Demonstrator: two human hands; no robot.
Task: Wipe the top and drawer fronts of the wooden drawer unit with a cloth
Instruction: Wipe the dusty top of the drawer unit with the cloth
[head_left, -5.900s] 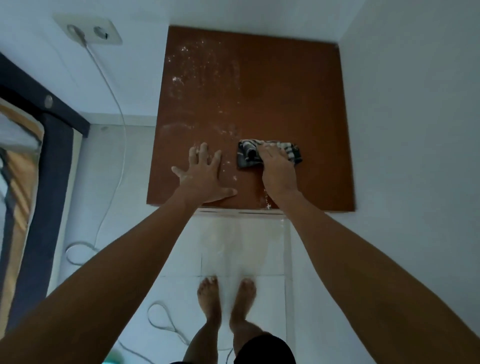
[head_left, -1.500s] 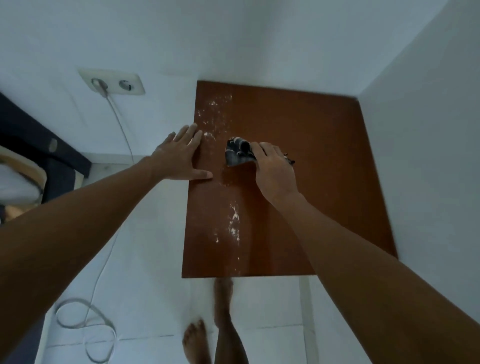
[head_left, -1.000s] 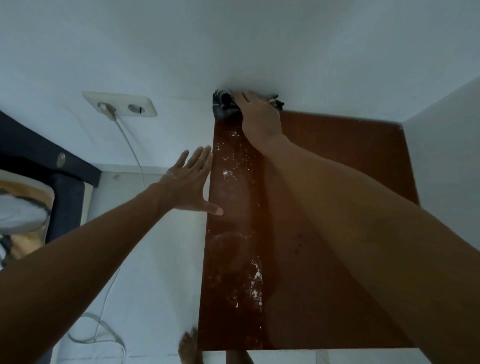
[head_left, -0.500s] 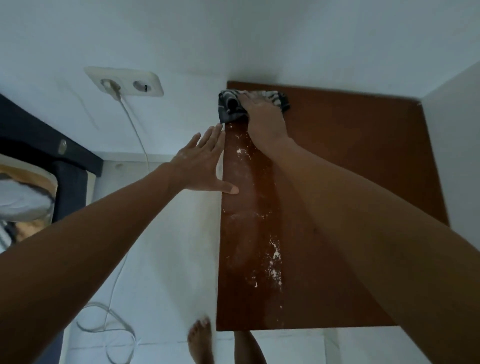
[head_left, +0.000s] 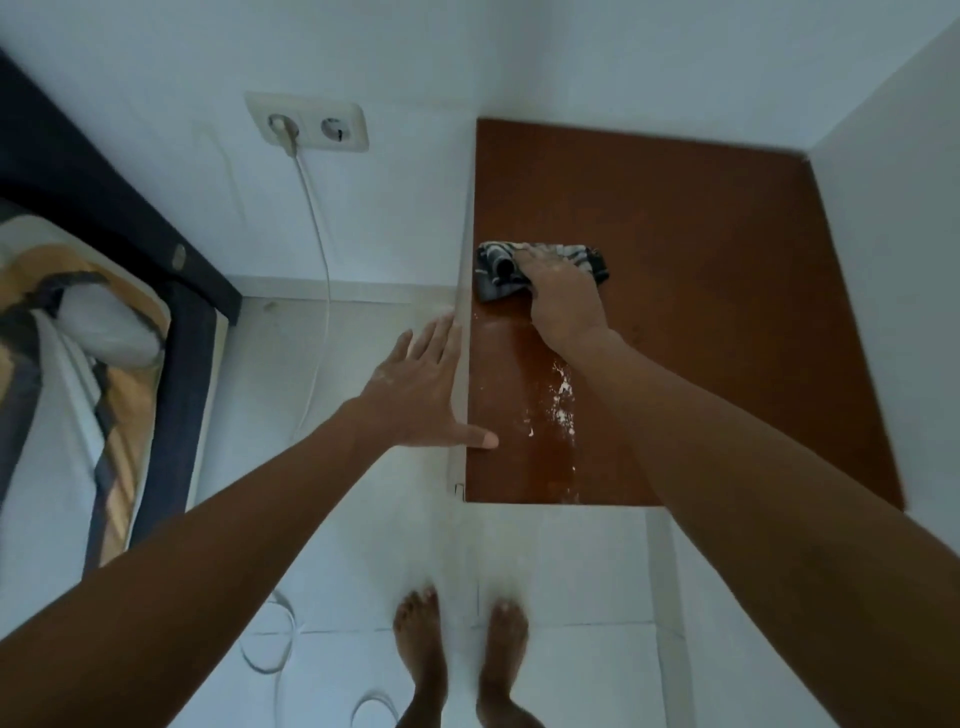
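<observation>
The drawer unit's brown wooden top (head_left: 701, 312) fills the right middle of the view, seen from above. White powder streaks (head_left: 563, 400) lie on its left front part. A dark patterned cloth (head_left: 498, 273) lies near the top's left edge, and my right hand (head_left: 563, 296) presses down on it with the fingers spread over it. My left hand (head_left: 421, 389) is flat and open against the unit's left side edge, thumb resting on the top. The drawer fronts are out of sight.
White walls close in behind and to the right of the unit. A double wall socket (head_left: 306, 122) with a white cable (head_left: 324, 270) is at the left; the cable loops on the tiled floor. A bed (head_left: 78, 364) stands far left. My bare feet (head_left: 457, 660) stand before the unit.
My right hand has drawn the cloth back from the rear left corner toward me along the left edge. My left hand stays flat at the left side.
</observation>
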